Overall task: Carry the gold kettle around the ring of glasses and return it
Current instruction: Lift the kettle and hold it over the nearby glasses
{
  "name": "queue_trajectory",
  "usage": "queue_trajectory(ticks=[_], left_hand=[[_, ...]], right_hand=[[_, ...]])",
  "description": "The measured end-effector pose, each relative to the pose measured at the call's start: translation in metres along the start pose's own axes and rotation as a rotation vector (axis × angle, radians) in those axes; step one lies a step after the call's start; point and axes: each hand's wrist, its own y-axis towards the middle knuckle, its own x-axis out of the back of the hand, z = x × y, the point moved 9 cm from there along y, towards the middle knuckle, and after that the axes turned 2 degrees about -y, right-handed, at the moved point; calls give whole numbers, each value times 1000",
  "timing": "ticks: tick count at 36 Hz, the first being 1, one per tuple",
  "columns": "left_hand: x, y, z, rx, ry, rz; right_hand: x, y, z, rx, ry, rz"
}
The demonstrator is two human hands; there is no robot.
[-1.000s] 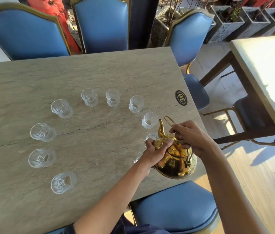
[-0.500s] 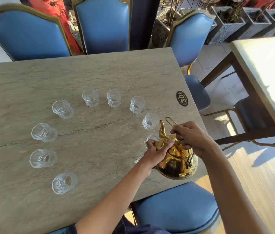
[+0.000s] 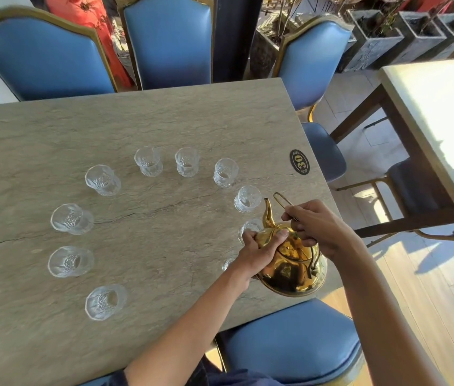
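A shiny gold kettle (image 3: 289, 271) hangs over the near right corner of the stone table (image 3: 164, 121), its spout pointing away from me. My right hand (image 3: 317, 227) grips its thin wire handle from above. My left hand (image 3: 259, 249) presses on the lid and the kettle's left shoulder. Several small clear glasses form a ring on the table, from one at the near left (image 3: 106, 302) round to one beside the spout (image 3: 247, 199). Two glasses on the ring's right side are partly hidden behind my left hand and the kettle.
Blue padded chairs stand along the far edge (image 3: 170, 43), at the right end (image 3: 312, 59) and right below me (image 3: 289, 341). A black oval "30" tag (image 3: 300, 161) sits near the table's right edge. A second, pale table (image 3: 443, 112) stands to the right across a wooden floor.
Both hands and the kettle stay almost in place over the near right corner; the view has shifted only slightly.
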Motion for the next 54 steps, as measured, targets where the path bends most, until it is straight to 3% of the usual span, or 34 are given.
queue_trajectory(ticks=[54], left_hand=[[-5, 8, 9, 0, -5, 8]], right_hand=[[2, -4, 3, -5, -16, -37]])
